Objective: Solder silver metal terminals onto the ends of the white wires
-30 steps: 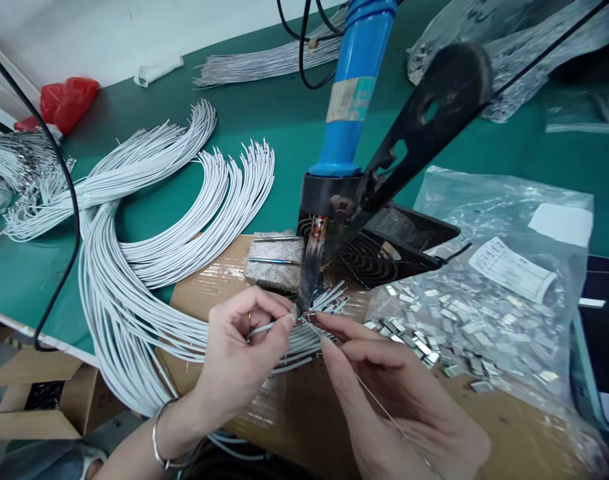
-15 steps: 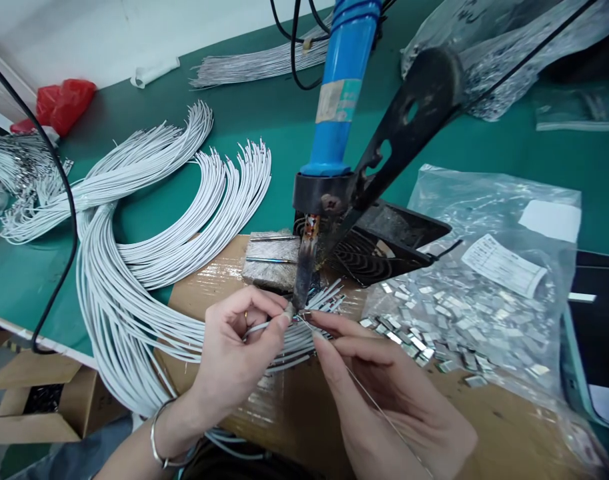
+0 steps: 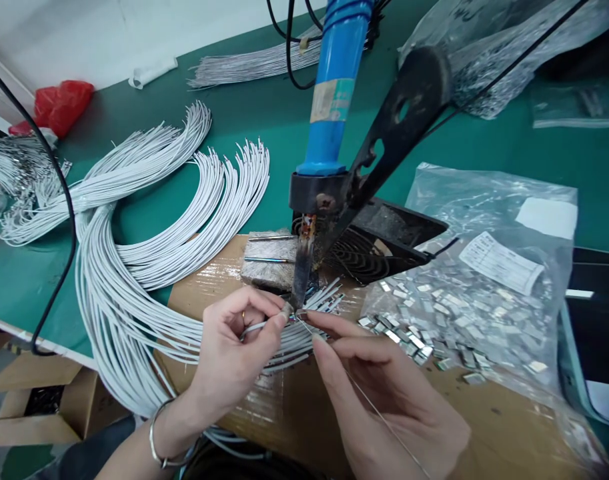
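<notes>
My left hand point(image 3: 237, 347) pinches a white insulated wire point(image 3: 257, 327) between thumb and fingers, its end just below the tip of a soldering iron point(image 3: 300, 280). My right hand point(image 3: 384, 393) holds a thin silver solder wire point(image 3: 374, 403), which runs up to that same spot. The iron has a blue handle point(image 3: 329, 100) and rests in a black metal stand point(image 3: 384, 247) with a coiled guard. Under my hands, a fan of white wire ends point(image 3: 324, 300) lies on a cardboard sheet point(image 3: 199, 313). A long bundle of white wires point(image 3: 134, 320) curves away left.
A transparent bag of small metal tabs point(image 3: 484, 320) lies right of my hands. A grey block with thin rods point(image 3: 267, 270) stands behind the wire ends. The green bench mat point(image 3: 294, 127) holds more wire bundles, a red bag point(image 3: 64, 107) and a black cable point(image 3: 67, 200).
The whole scene has drifted slightly left and up in view. Both hands keep their hold, close to the iron tip.
</notes>
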Action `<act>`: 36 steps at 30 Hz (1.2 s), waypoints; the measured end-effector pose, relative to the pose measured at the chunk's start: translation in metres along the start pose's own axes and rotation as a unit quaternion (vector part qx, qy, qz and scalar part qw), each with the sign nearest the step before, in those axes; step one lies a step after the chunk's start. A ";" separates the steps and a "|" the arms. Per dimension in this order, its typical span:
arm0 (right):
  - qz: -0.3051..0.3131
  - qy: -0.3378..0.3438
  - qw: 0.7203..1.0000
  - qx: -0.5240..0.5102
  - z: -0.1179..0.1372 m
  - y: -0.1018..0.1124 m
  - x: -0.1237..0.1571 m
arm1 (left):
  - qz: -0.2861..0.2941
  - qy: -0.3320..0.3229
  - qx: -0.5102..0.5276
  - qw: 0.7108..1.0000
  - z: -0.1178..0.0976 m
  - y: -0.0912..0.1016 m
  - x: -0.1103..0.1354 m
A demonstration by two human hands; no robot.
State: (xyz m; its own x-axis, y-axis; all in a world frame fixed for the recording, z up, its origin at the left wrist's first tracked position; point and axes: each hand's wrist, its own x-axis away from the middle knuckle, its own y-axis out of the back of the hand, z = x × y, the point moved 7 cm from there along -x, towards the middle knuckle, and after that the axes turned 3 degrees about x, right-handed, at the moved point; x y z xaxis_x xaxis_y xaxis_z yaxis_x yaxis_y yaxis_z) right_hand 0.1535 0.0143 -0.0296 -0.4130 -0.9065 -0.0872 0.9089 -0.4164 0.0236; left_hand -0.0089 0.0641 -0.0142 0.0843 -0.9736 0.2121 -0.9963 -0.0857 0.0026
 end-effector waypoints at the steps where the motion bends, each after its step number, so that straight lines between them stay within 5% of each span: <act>1: 0.002 -0.003 1.000 -0.001 -0.001 0.000 0.000 | 0.000 0.002 0.000 1.000 0.001 0.000 0.000; 14: 0.022 -0.024 0.999 0.004 -0.005 0.004 0.004 | 0.009 0.022 0.007 1.000 0.007 -0.001 0.006; 24: -0.117 -0.066 0.973 0.187 -0.028 0.095 0.008 | 0.051 0.069 0.019 0.996 0.027 0.002 0.031; 29: -0.118 -0.117 0.981 0.100 -0.043 0.090 0.018 | 0.077 0.098 0.027 0.992 0.032 0.004 0.045; 33: -0.180 -0.058 0.981 0.043 -0.048 0.103 0.015 | 0.086 0.100 0.018 0.991 0.035 0.006 0.051; 36: -0.157 -0.044 0.987 0.005 -0.056 0.107 0.012 | 0.082 0.096 0.018 0.992 0.041 0.009 0.057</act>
State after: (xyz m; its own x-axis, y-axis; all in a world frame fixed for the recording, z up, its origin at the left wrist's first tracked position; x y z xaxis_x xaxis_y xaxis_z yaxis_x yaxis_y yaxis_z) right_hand 0.2495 -0.0375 -0.0840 -0.6783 -0.7347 -0.0052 0.7345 -0.6783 0.0199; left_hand -0.0127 -0.0004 -0.0419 -0.0872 -0.9172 0.3887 -0.9949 0.0603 -0.0809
